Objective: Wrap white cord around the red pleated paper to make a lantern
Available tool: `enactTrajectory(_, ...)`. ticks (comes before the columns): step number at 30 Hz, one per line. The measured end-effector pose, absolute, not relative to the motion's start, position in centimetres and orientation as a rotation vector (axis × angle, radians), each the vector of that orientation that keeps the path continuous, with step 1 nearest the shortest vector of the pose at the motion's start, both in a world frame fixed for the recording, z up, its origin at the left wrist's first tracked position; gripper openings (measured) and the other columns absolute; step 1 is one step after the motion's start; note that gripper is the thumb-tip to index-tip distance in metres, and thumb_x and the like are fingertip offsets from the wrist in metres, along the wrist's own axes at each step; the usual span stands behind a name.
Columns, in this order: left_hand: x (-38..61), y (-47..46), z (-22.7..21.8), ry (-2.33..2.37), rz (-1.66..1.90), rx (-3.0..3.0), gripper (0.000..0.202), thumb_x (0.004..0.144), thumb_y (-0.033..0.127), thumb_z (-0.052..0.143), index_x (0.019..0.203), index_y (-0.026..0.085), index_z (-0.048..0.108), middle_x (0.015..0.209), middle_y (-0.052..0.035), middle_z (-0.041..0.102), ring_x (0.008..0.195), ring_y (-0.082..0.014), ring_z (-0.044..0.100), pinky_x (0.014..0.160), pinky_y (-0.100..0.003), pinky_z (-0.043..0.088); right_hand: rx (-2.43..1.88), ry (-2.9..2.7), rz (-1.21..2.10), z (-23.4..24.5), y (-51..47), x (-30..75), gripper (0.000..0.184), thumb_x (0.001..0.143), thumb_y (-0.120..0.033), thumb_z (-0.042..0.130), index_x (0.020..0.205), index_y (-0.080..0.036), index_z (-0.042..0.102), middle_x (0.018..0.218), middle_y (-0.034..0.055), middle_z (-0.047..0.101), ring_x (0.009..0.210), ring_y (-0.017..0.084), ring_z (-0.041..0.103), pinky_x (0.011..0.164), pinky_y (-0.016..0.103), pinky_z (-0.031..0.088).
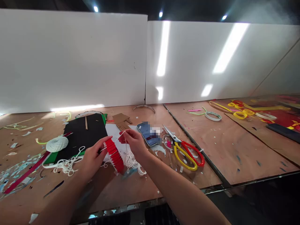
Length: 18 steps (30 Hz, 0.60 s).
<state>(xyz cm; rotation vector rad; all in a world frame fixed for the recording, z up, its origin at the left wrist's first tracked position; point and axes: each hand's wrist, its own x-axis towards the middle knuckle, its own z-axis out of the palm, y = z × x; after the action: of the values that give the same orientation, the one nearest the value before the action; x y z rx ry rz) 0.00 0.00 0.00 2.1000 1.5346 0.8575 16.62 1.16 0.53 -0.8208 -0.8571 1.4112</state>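
As you hold your work up over the table, your left hand (93, 158) has a firm grip on a ridged red paper band (113, 155) – its long side runs from 11 to 5 o'clock. Your right hand (135, 144) is just beside the band's top end, with finger and thumb pinched shut on a thin white string (126, 145). Soft white cord (131, 162) lies in a heap at 6 o'clock, a phone (145, 133) at 1 o'clock, and red-and-yellow scissors (185, 153) at 3 o'clock – all on the wooden table (150, 187).
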Motion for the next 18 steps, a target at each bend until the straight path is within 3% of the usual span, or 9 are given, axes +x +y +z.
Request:
enactTrajectory(6, 0.0, 0.1, -0.3, 1.489, 0.845, 2.104, 0.049, 0.08, 0.038, 0.038, 0.121, 0.014, 0.051, 0.071, 0.0011, 0.059, 0.061, -0.0109, 0.051, 0.058, -0.02, 0.038, -0.499, -0.648, 1.71, 0.8, 0.6, 16.9, 0.016, 0.069, -0.029, 0.062, 0.074, -0.016, 0.054, 0.062, -0.0005, 0.056, 0.06, 0.011, 0.056, 0.069, 0.028, 0.045)
enactTrajectory(10, 0.2, 0.0, -0.1, 1.5, 0.804, 2.135, 0.049, 0.078, 0.037, 0.038, 0.118, 0.014, 0.053, 0.063, 0.0031, 0.055, 0.053, -0.0096, 0.046, 0.054, -0.019, 0.037, -0.453, -0.716, 1.652, 0.6, 0.8, 17.3, 0.015, 0.069, -0.028, 0.06, 0.071, -0.017, 0.051, 0.05, -0.0062, 0.04, 0.049, 0.007, 0.041, 0.064, 0.025, 0.043)
enactTrajectory(13, 0.2, -0.1, 0.0, 1.466, 0.805, 2.171, 0.048, 0.079, 0.036, 0.037, 0.118, 0.015, 0.053, 0.062, 0.0039, 0.055, 0.052, -0.0086, 0.045, 0.054, -0.018, 0.038, -0.696, -1.05, 1.351, 0.5, 1.0, 17.6, 0.012, 0.077, -0.028, 0.051, 0.073, -0.017, 0.053, 0.05, -0.0063, 0.035, 0.047, 0.007, 0.034, 0.056, 0.022, 0.038)
enactTrajectory(16, -0.2, 0.1, 0.0, 1.448, 0.838, 2.212, 0.046, 0.08, 0.036, 0.038, 0.119, 0.016, 0.053, 0.066, 0.0037, 0.057, 0.053, -0.008, 0.047, 0.055, -0.017, 0.039, -0.96, -1.673, 0.806, 0.9, 0.8, 18.0, 0.016, 0.083, -0.02, 0.044, 0.081, -0.016, 0.06, 0.069, 0.0009, 0.056, 0.064, 0.01, 0.049, 0.064, 0.024, 0.038)
enactTrajectory(18, -0.5, 0.3, -0.2, 1.48, 0.849, 2.24, 0.046, 0.08, 0.035, 0.038, 0.119, 0.016, 0.053, 0.067, 0.0036, 0.057, 0.052, -0.0077, 0.047, 0.054, -0.017, 0.038, -1.039, -2.026, 0.534, 1.4, 0.5, 18.4, 0.02, 0.086, -0.019, 0.044, 0.088, -0.015, 0.063, 0.085, 0.0051, 0.062, 0.079, 0.013, 0.054, 0.073, 0.025, 0.038)
